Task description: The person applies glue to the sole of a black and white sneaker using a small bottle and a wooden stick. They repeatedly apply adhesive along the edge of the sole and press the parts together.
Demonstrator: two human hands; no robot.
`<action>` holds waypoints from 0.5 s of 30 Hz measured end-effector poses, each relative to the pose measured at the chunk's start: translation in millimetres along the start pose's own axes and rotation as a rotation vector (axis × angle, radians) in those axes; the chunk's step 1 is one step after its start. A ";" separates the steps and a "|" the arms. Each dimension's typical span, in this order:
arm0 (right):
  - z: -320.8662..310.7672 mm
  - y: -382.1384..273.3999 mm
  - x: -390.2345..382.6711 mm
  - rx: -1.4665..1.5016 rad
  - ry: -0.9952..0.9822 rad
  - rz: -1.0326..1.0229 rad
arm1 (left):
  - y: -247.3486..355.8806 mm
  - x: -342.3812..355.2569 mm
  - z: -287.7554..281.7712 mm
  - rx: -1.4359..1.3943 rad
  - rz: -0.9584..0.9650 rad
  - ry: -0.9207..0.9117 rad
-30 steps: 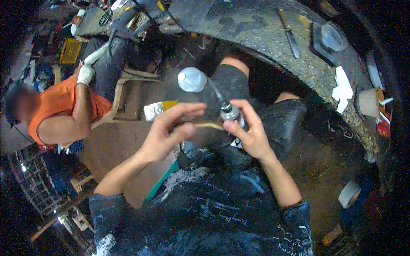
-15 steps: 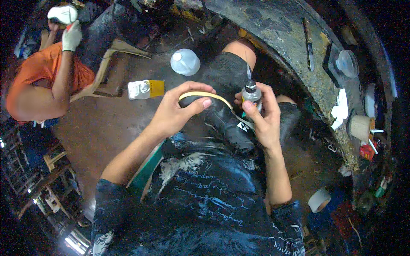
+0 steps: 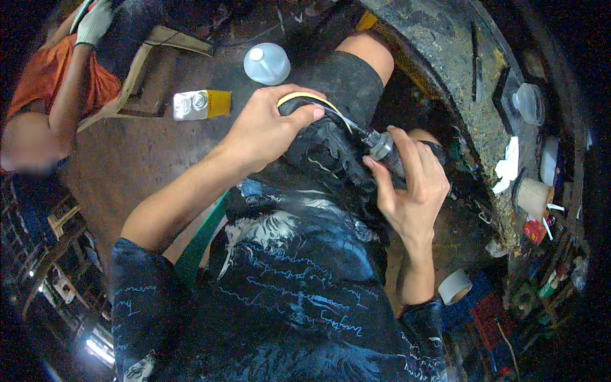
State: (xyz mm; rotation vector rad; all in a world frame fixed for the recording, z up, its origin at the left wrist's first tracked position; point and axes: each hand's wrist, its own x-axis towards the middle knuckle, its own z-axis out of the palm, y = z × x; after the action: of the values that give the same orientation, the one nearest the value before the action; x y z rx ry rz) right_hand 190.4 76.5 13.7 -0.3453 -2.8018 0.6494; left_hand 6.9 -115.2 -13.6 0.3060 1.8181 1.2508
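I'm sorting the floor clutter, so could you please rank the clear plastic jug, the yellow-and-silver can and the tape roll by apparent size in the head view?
1. Yellow-and-silver can and clear plastic jug: too alike to rank.
2. Tape roll, though fisheye bending near the rim makes this unsure.

The small cylindrical tool part (image 3: 382, 145) looks like dull grey metal. The yellow-and-black curved handle (image 3: 304, 102) looks like smooth plastic. The rectangular can (image 3: 202, 104) has shiny metal, and the curved grey table (image 3: 445, 57) looks rough and stained.

Yellow-and-silver can (image 3: 202, 104), translucent white bottle (image 3: 266, 63), white tape roll (image 3: 455, 286).
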 end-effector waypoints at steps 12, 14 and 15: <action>8.4 -11.0 0.4 -0.072 0.053 -0.014 | -4.1 9.0 1.3 -0.102 -0.081 -0.049; 9.1 -11.8 -0.4 -0.077 0.049 -0.007 | -4.8 8.4 2.8 -0.109 -0.076 -0.053; 9.6 -11.5 -0.3 -0.085 0.046 -0.012 | -4.9 9.1 3.6 -0.128 -0.068 -0.059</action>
State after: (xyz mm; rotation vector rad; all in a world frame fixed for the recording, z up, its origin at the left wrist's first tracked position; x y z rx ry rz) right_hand 185.9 62.5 10.5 -0.3549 -2.7905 0.5144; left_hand 5.7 -109.5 -22.8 0.2053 1.6764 1.2908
